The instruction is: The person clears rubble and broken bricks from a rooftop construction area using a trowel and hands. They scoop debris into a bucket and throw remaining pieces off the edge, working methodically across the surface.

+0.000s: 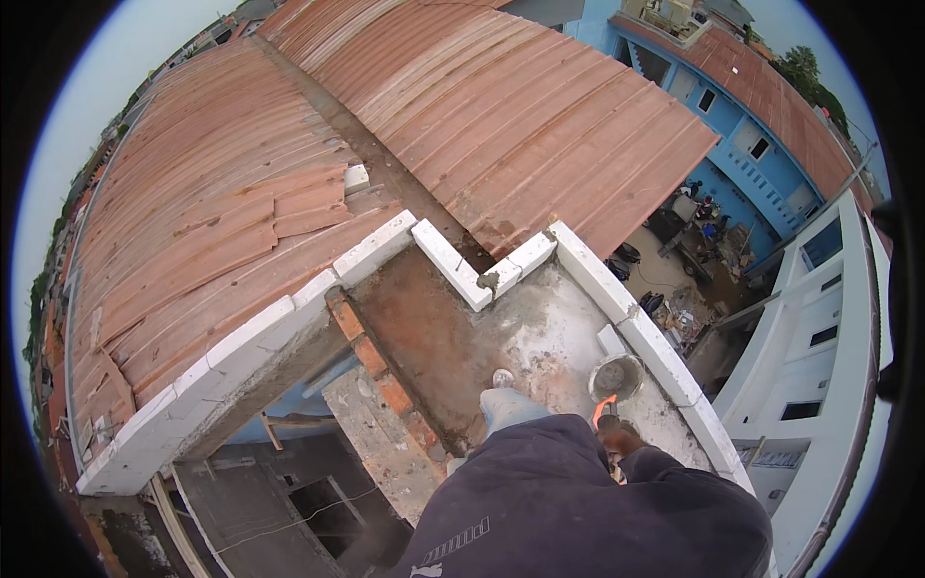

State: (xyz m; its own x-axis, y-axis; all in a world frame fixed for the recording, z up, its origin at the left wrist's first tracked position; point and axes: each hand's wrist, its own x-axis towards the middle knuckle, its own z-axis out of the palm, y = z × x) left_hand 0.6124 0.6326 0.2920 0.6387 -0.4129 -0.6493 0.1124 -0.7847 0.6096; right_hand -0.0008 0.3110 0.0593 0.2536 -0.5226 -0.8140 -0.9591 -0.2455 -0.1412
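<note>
My right hand (624, 440) is low at my right side, beside the near edge of a grey bucket (631, 393). Its fingers seem closed at an orange, curved thing (604, 408), perhaps a tool's handle; its kind does not show clearly. Grey material, which looks like mortar, lies inside the bucket. A loose white block (610, 339) rests just beyond the bucket, near the low wall of white blocks (665, 364). My left hand is out of view, and my dark jacket fills the lower middle.
I am on a raised slab (414, 299) bordered by white blocks. Red bricks (382, 377) line its left side, with an opening and a drop beyond. Rusty metal roofing (540, 125) spreads ahead. A cluttered yard (689, 289) lies far below on the right.
</note>
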